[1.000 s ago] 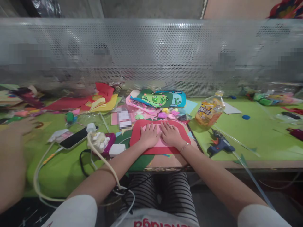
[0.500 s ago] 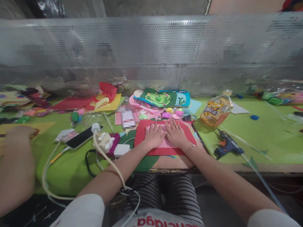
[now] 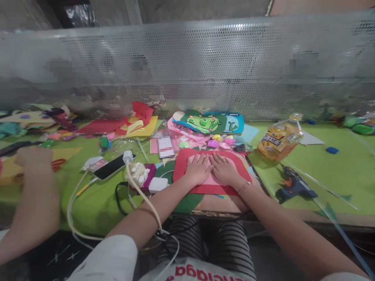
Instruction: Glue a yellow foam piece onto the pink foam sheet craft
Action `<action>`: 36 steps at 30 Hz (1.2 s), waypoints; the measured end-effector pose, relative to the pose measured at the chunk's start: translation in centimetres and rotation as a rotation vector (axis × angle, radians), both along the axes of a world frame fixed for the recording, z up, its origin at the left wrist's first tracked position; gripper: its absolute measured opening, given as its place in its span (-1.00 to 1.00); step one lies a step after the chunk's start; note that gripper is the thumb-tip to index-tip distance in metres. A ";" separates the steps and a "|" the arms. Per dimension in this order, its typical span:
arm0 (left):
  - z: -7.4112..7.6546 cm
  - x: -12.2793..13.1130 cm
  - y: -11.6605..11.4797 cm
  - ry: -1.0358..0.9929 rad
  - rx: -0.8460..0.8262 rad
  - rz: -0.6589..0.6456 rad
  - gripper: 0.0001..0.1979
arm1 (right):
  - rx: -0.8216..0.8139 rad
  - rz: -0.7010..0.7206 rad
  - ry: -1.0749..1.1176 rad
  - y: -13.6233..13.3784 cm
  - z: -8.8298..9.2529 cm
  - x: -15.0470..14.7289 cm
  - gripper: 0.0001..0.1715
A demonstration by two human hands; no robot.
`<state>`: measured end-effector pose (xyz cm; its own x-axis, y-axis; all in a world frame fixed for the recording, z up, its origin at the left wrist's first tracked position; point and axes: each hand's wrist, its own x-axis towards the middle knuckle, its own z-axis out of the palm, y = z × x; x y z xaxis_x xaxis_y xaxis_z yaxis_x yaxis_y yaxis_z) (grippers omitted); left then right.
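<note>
Green table point(image 3: 322, 171) bears red sheet point(image 3: 182, 171), perforated metal screen point(image 3: 205, 66) behind.

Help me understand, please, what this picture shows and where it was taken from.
There is no machine: a camera on a person's head looks down at their own bare hands. The left hand and right hand lie flat, side by side, on a pink sheet atop a red sheet; neither grips anything. On the green table lie a phone, a bottle, a glue gun and craft scraps. The hand at far left is another person's.
</note>
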<state>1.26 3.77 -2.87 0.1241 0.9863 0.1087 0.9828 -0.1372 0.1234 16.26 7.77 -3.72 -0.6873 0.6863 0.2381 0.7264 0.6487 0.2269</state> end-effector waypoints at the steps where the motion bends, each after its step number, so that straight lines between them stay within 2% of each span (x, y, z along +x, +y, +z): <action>1: -0.1 0.0 0.0 0.000 0.006 0.000 -0.30 | 0.001 0.002 -0.002 0.0 0.0 0.0 -0.41; 7: -0.1 0.1 0.0 0.006 0.021 0.012 -0.31 | 0.008 0.021 0.003 0.1 -0.2 0.1 -0.41; 16: 0.6 0.2 -0.3 0.024 -0.025 0.014 -0.35 | -0.012 0.013 0.025 0.1 -0.1 0.1 -0.41; 28: 0.7 -0.2 -0.3 0.020 -0.073 -0.010 -0.32 | -0.113 -0.016 0.042 -0.5 0.5 -0.2 -0.40; 33: 1.8 -0.6 -1.2 0.018 -0.123 -0.065 -0.32 | -0.168 0.040 0.028 -1.3 1.5 0.3 -0.43; 36: 3.7 -1.3 -2.4 0.019 -0.132 -0.200 -0.38 | -0.193 0.111 0.062 -1.3 2.3 0.7 -0.53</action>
